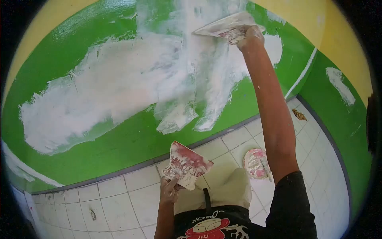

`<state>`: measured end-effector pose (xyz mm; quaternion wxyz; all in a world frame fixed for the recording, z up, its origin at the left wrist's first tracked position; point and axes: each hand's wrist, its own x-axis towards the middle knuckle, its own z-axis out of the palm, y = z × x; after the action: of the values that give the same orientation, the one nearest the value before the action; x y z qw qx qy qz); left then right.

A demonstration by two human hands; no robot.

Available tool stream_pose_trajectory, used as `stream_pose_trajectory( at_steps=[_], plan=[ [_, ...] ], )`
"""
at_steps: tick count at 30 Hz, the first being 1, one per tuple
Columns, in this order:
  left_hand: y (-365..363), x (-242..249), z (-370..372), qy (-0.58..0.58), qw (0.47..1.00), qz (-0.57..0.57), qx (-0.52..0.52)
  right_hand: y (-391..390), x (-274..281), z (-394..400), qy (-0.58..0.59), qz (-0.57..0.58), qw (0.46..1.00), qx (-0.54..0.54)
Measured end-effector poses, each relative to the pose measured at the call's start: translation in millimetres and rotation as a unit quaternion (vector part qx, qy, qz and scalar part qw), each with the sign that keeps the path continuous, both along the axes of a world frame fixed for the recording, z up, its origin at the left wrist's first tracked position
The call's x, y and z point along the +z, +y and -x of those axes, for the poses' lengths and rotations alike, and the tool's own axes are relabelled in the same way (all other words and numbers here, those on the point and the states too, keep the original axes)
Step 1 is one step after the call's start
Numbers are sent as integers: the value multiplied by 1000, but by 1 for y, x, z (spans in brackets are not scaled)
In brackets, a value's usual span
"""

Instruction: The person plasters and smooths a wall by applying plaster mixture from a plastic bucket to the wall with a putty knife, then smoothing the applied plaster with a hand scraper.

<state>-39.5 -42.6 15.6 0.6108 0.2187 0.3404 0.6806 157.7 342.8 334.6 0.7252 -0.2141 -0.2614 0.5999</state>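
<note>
My right hand [251, 36] is closed round a wide, putty-smeared spreader [225, 27], whose blade lies against the upper part of the green wall [131, 143]. White putty [115, 75] covers a broad band of that wall, with streaks running down from its middle. Low in front of my body, my left hand [170, 189] grips a second spreader [189, 163], coated in white and reddish putty and held away from the wall. Both hands have white smears on them.
A round putty-covered lid or tray [255, 163] with a tool on it rests on the white tiled floor [139, 199] by my knee. A small brown object [299, 114] lies near the right corner. The right side wall [334, 119] has a white patch.
</note>
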Motion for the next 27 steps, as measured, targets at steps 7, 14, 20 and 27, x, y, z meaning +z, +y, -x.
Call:
stream_pose_trajectory(
  at_steps=[7, 14, 20, 27],
  plan=[
    [-2, 22, -10, -93, 994, -53, 24, -175, -125, -38, -199, -362, 911, 1],
    [-3, 26, -13, -19, 996, -81, 24, -270, -266, -56, -278, -185, 943, 17],
    [2, 5, -42, -55, 994, -94, 30, -284, -269, -70, -604, -333, 719, -89],
    [-1, 24, -19, -24, 996, -90, 11, -271, -276, -48, -523, -289, 802, 9]
  ],
)
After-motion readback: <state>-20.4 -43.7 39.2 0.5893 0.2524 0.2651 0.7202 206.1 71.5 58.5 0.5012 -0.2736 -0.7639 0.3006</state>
